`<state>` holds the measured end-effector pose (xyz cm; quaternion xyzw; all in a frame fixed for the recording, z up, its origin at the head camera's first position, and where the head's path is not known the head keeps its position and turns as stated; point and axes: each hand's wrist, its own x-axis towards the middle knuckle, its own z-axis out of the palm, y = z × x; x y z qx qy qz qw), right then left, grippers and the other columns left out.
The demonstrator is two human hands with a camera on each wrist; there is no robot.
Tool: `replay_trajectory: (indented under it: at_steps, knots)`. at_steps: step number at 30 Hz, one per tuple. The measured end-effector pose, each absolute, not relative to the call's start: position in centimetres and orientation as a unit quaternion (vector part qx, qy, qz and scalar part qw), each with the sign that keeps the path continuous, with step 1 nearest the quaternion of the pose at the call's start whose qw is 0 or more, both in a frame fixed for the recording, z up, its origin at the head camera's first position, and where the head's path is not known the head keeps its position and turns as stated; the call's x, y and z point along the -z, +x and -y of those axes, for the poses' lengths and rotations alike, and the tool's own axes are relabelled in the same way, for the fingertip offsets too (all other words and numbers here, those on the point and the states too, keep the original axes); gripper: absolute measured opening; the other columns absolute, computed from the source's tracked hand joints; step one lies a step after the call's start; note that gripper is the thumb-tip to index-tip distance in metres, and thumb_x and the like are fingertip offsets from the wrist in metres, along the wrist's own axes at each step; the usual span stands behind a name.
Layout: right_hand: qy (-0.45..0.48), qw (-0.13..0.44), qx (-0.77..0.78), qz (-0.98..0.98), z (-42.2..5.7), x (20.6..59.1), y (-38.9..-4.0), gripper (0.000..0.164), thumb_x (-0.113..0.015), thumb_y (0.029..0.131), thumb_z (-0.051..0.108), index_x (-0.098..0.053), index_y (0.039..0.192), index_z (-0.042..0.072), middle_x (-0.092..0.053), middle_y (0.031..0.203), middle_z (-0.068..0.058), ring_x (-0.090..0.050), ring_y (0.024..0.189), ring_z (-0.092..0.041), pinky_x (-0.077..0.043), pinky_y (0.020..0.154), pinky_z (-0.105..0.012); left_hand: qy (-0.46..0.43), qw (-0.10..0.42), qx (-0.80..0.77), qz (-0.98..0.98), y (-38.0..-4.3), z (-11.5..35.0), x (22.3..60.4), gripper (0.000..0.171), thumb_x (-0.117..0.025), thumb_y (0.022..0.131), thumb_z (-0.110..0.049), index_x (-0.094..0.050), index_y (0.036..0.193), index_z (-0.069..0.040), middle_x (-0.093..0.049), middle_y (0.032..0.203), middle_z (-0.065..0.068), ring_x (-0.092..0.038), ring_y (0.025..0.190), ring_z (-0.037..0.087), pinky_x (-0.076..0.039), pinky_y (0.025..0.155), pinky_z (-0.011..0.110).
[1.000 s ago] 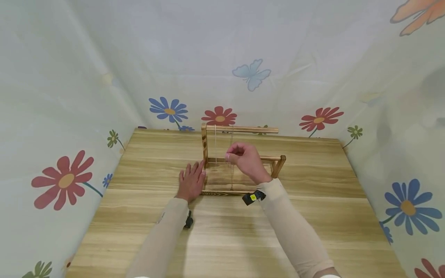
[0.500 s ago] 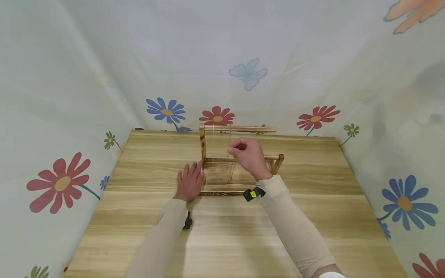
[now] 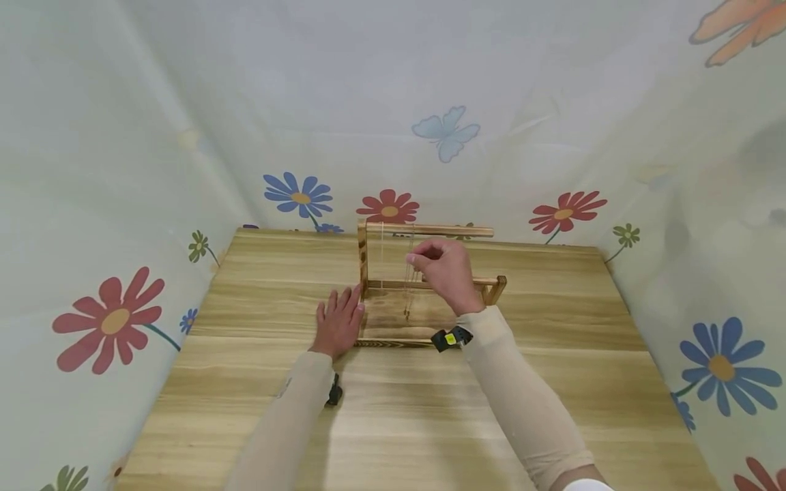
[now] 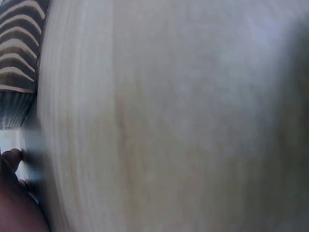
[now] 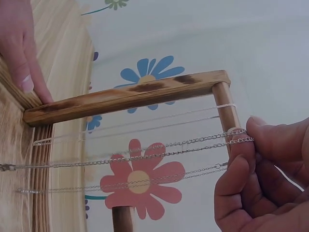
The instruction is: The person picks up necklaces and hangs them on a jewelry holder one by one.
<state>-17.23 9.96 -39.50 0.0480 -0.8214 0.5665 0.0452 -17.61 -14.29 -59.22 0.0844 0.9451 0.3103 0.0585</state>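
Note:
A wooden jewelry stand (image 3: 430, 230) with an upper bar and a lower tray stands on the table. My right hand (image 3: 448, 269) is in front of the upper bar. Its thumb and fingers pinch a silver chain necklace (image 5: 203, 146), whose strands run down toward the tray in the right wrist view. A pale necklace (image 3: 382, 259) hangs from the bar near the left post, and a thinner chain (image 5: 145, 183) hangs beside the held one. My left hand (image 3: 339, 324) rests with fingers spread on the table, fingertips against the stand's left end.
The wooden table (image 3: 393, 409) extends around the stand. A pale cloth with flowers and a butterfly (image 3: 446, 133) hangs behind and at both sides. Toward the right, the stand has a lower rail (image 3: 488, 280) and a short post (image 3: 501, 283).
My right hand has risen and shifted a little right, still pinching the necklace. The chain's lower end has lifted off the tray's front area. My left hand has stayed in place.

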Motion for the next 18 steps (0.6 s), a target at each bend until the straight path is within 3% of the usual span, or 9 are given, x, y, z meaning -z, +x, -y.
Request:
replay_trajectory:
  at_steps: [6,18]
  knots:
    - [0.038,0.051,-0.573,0.817,-10.2,39.4,-17.7,0.007,-0.076,0.096,0.017,-0.08,0.097,0.01,-0.076,0.096,-0.009,-0.073,0.085,-0.022,-0.058,0.072,-0.03,0.085,0.063,-0.302,-0.947,-17.7,14.4,59.5,0.06,-0.019,0.113,-0.048,-0.019,0.169,-0.025,-0.023,0.175,0.014,-0.004,0.163,0.044,0.003,0.126,0.068]
    - [0.034,0.077,-0.579,0.811,-10.2,39.2,-18.3,0.01,-0.077,0.095,0.015,-0.081,0.095,0.005,-0.077,0.097,-0.014,-0.072,0.087,-0.026,-0.057,0.073,-0.033,0.08,0.07,-0.291,-0.951,-17.6,14.3,58.9,0.058,-0.022,0.115,-0.046,-0.02,0.169,-0.026,-0.023,0.175,0.01,-0.005,0.164,0.041,0.0,0.127,0.067]
